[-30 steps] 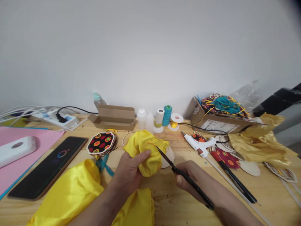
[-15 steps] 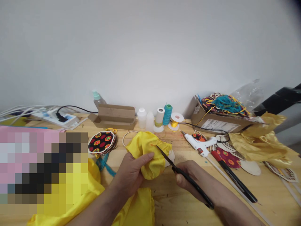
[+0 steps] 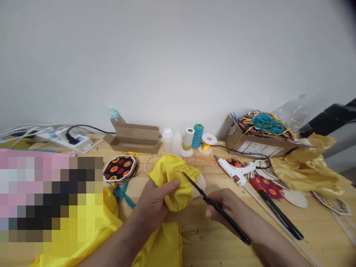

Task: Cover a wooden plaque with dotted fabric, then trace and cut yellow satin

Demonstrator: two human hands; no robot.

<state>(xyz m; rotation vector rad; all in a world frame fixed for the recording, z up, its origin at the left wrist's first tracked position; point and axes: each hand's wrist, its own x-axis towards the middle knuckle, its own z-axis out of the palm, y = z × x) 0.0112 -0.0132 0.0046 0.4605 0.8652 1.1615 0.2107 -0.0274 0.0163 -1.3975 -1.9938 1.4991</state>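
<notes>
My left hand [image 3: 157, 198] is closed on a bunched piece of yellow satin fabric [image 3: 171, 170], its thumb pressed on top. In my right hand [image 3: 222, 209] is a pair of slim black scissors [image 3: 222, 215], whose pointed tip touches the fabric near a small orange mark. The blades look closed, and the far fingers are hidden behind the handle. A pale flat piece [image 3: 200, 185] shows on the table behind the scissors. More yellow cloth [image 3: 167, 244] spreads beneath my left forearm.
At left, patterned octagonal pieces [image 3: 121, 167] are stacked by an open brown box [image 3: 136, 142]. Bottles [image 3: 167, 140] and thread spools [image 3: 197, 136] line the wall. A white glue gun [image 3: 235, 168], black marker [image 3: 278, 211], filled carton [image 3: 258, 146] and gold cloth [image 3: 308, 170] lie right.
The scissor tip and the bunched fabric have shifted very slightly left. Both hands keep their grip, and little else differs.
</notes>
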